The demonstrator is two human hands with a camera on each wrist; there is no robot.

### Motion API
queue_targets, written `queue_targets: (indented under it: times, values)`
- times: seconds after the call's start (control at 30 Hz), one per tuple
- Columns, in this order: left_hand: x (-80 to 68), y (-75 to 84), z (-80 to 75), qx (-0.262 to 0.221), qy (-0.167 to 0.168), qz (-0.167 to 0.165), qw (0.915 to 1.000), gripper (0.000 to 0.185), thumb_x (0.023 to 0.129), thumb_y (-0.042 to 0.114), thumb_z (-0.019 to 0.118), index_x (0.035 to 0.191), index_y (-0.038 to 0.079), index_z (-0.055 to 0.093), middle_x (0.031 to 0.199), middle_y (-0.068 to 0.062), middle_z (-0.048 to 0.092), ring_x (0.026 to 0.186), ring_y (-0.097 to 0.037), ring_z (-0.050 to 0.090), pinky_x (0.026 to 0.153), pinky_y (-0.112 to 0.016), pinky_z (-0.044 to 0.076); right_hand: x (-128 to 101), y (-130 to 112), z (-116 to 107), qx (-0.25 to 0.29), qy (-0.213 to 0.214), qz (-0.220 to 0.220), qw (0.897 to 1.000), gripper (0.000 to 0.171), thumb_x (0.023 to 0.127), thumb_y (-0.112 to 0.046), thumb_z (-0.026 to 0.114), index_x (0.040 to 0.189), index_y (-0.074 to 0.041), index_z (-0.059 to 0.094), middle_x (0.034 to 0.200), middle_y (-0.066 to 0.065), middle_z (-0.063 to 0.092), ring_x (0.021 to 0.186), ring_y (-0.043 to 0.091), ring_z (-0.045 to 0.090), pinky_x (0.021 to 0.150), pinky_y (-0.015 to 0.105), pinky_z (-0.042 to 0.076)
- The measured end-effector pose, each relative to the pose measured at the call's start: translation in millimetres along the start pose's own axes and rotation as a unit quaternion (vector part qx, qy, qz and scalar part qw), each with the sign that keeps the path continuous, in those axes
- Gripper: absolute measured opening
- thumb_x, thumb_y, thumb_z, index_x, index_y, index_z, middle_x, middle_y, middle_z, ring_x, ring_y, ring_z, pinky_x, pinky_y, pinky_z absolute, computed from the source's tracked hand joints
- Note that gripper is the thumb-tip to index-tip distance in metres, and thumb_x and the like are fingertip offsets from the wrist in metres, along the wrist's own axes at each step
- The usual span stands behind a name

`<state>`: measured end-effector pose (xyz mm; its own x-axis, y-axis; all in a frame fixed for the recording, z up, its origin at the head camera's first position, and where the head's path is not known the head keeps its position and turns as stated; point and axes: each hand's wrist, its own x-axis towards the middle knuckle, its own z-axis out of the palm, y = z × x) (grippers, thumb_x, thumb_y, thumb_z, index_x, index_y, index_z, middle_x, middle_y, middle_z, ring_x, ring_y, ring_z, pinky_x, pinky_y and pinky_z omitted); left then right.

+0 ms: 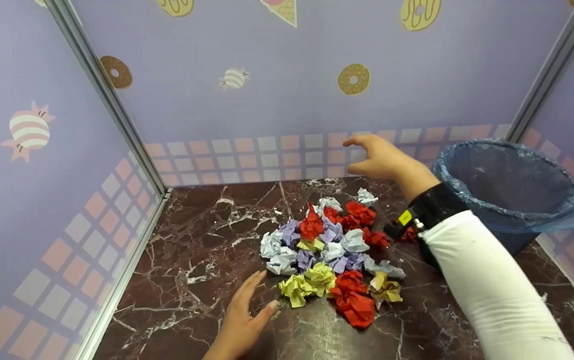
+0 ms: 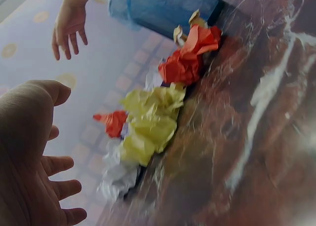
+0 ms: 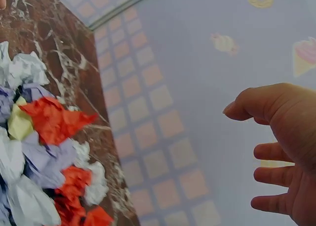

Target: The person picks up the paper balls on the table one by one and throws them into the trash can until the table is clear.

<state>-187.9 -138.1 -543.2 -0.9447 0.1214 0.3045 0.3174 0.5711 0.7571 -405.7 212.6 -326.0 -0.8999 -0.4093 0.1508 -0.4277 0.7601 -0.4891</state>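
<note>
A heap of crumpled paper balls lies on the dark marbled surface, with red paper (image 1: 354, 302), yellow paper (image 1: 297, 289), white paper (image 1: 270, 245) and purple paper (image 1: 306, 260) among them. My left hand (image 1: 241, 317) is low at the heap's near left side, fingers apart and holding nothing; in the left wrist view the yellow paper (image 2: 150, 122) is the nearest to it. My right hand (image 1: 379, 157) hovers in the air above the far right of the heap, holding nothing, its fingers spread in the right wrist view. A wrist strap (image 1: 437, 207) sits below it.
A bin (image 1: 507, 200) lined with a blue plastic bag stands at the right, beside my right forearm. Purple patterned panels (image 1: 292, 90) close off the back and both sides. A metal strip (image 1: 121, 300) runs along the left edge of the surface.
</note>
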Motion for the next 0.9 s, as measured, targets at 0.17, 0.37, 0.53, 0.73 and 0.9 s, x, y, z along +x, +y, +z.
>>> queue_targets:
  times: [0.17, 0.37, 0.53, 0.73, 0.9]
  values:
    - [-6.9, -13.3, -9.9, -0.022, 0.026, -0.027, 0.9991, 0.063, 0.087, 0.035, 0.072, 0.144, 0.033, 0.045, 0.15, -0.003, 0.042, 0.138, -0.027, 0.038, 0.11, -0.058, 0.031, 11, -2, 32, 0.031, -0.01, 0.018, 0.999, 0.07, 0.078, -0.029, 0.074, 0.142, -0.022, 0.047, 0.151, 0.007, 0.039, 0.138, 0.031, 0.037, 0.113, 0.053, 0.03]
    - [-16.3, -26.2, -16.9, -0.03, 0.047, -0.072, 0.9959, 0.062, 0.087, 0.032, 0.072, 0.144, 0.027, 0.046, 0.149, -0.006, 0.044, 0.138, -0.029, 0.038, 0.11, -0.06, 0.03, 20, -5, 74, 0.043, -0.031, 0.021, 0.998, 0.072, 0.076, -0.029, 0.075, 0.142, -0.023, 0.046, 0.15, 0.005, 0.041, 0.133, 0.029, 0.042, 0.109, 0.052, 0.036]
    - [-23.3, -34.3, -18.3, -0.019, 0.061, -0.109, 0.992, 0.063, 0.088, 0.031, 0.072, 0.145, 0.02, 0.047, 0.149, -0.011, 0.044, 0.138, -0.034, 0.038, 0.109, -0.062, 0.03, 22, -8, 113, 0.04, -0.04, 0.01, 0.998, 0.076, 0.074, -0.028, 0.078, 0.142, -0.02, 0.048, 0.146, 0.007, 0.046, 0.132, 0.031, 0.044, 0.109, 0.05, 0.036]
    - [-28.1, -39.4, -20.4, -0.024, 0.066, -0.155, 0.9854, 0.063, 0.09, 0.033, 0.069, 0.146, 0.019, 0.045, 0.15, -0.011, 0.042, 0.138, -0.036, 0.036, 0.108, -0.062, 0.031, 19, -11, 160, -0.023, -0.044, 0.005, 0.999, 0.079, 0.069, -0.038, 0.082, 0.14, -0.02, 0.052, 0.138, 0.011, 0.05, 0.123, 0.034, 0.05, 0.102, 0.049, 0.043]
    - [-29.1, -40.4, -25.1, -0.035, 0.073, -0.177, 0.9808, 0.062, 0.092, 0.036, 0.067, 0.147, 0.019, 0.043, 0.15, -0.013, 0.04, 0.139, -0.037, 0.035, 0.109, -0.062, 0.03, 15, -14, 186, -0.084, -0.049, 0.01, 0.995, 0.079, 0.064, -0.039, 0.08, 0.137, -0.024, 0.054, 0.132, 0.008, 0.053, 0.115, 0.032, 0.054, 0.09, 0.045, 0.05]
